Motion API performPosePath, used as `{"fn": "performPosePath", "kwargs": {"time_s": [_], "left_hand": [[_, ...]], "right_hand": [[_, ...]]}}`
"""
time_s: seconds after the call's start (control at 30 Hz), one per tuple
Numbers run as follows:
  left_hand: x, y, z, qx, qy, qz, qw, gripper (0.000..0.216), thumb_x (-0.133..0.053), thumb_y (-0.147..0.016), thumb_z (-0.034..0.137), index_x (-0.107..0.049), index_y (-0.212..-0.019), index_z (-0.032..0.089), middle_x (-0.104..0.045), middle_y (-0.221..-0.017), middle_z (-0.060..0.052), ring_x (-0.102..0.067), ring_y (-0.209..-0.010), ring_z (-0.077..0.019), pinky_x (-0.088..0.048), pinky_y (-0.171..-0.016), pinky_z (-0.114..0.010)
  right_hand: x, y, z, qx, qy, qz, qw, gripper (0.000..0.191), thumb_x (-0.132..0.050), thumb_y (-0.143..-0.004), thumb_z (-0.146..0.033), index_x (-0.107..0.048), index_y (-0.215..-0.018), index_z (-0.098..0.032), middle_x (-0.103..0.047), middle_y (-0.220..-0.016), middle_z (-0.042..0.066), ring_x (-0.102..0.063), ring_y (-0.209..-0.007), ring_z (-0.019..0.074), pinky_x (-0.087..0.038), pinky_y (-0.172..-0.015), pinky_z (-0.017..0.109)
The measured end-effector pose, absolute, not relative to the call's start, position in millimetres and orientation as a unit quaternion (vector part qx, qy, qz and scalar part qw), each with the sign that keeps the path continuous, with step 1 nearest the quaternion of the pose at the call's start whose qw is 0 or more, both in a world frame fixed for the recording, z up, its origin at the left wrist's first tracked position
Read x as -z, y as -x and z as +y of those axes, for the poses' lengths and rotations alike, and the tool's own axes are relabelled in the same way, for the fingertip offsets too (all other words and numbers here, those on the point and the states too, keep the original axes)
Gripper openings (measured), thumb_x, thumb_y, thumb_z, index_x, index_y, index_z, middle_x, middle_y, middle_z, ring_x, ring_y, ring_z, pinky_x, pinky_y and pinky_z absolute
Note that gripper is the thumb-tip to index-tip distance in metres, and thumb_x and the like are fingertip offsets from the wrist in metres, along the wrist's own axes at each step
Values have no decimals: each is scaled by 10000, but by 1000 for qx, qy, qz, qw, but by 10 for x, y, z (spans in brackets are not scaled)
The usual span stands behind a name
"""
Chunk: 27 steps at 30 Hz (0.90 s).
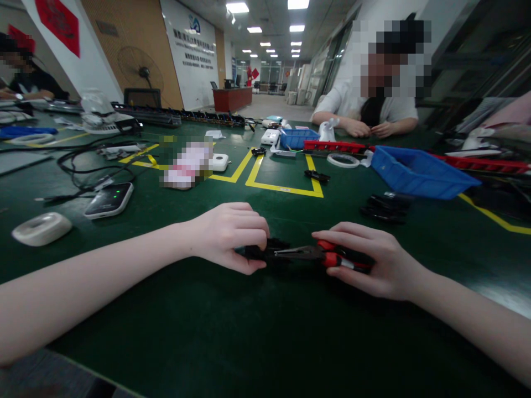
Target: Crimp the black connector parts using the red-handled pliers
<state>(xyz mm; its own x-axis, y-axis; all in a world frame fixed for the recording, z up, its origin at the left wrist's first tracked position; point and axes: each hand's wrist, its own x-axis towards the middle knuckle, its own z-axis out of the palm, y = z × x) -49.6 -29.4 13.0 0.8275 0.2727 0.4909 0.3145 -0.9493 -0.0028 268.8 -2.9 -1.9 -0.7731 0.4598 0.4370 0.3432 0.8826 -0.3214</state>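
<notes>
My right hand (373, 260) is closed around the red and black handles of a pair of long-nose pliers (301, 252). The jaws point left, their tips slightly apart, and reach up to a small black part (259, 252). Fingers of my left hand (236, 237) pinch that black part just above the green table (199, 326). Its exact kind is hard to make out, being dark and partly covered by my fingers. Whether the jaws grip the part I cannot tell.
Ahead lie a blue bin (423, 174), a pile of black parts (385, 207), a tape roll (343, 160) and yellow tape outlines (284, 189). To the left are a phone (188, 165), a small white device (110, 200), cables (68, 166) and a whitish oval object (41, 228). Another person (373, 105) sits opposite.
</notes>
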Motion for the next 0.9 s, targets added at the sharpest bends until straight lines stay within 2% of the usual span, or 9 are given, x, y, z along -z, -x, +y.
{"fn": "performPosePath", "kwargs": {"time_s": [0.17, 0.37, 0.73, 0.9], "left_hand": [[-110, 503, -272, 197, 965, -172, 26, 148, -646, -883, 323, -631, -878, 176, -725, -962, -61, -667, -808, -167, -479, -725, -288], [-99, 519, -260, 164, 970, -155, 94, 275, -537, -979, 346, -619, -1170, 166, -736, -1036, -87, -678, -810, -163, -470, -700, -284], [-75, 548, -235, 158, 963, -133, 174, 281, -494, -1019, 339, -665, -1187, 192, -734, -1169, -105, -694, -789, -160, -483, -679, -292], [-78, 544, -225, 152, 965, -140, 163, 282, -497, -1016, 344, -680, -1160, 187, -742, -1148, -107, -701, -791, -162, -482, -672, -289]], "right_hand": [[16, -2679, -24, -102, 217, -942, 236, 426, -629, -896, -393, -634, -1286, -223, -685, -1045, 105, -672, -849, 208, -559, -700, 312], [35, -2693, -10, -98, 230, -939, 235, 422, -629, -895, -401, -639, -1280, -226, -678, -1047, 98, -665, -840, 204, -552, -684, 308], [39, -2691, 11, -99, 245, -935, 237, 422, -617, -896, -429, -647, -1266, -230, -691, -1044, 95, -674, -830, 205, -563, -685, 314], [-10, -2718, 73, -82, 237, -946, 205, 446, -660, -869, -405, -635, -1276, -226, -700, -1061, 94, -689, -868, 217, -578, -717, 323]]}}
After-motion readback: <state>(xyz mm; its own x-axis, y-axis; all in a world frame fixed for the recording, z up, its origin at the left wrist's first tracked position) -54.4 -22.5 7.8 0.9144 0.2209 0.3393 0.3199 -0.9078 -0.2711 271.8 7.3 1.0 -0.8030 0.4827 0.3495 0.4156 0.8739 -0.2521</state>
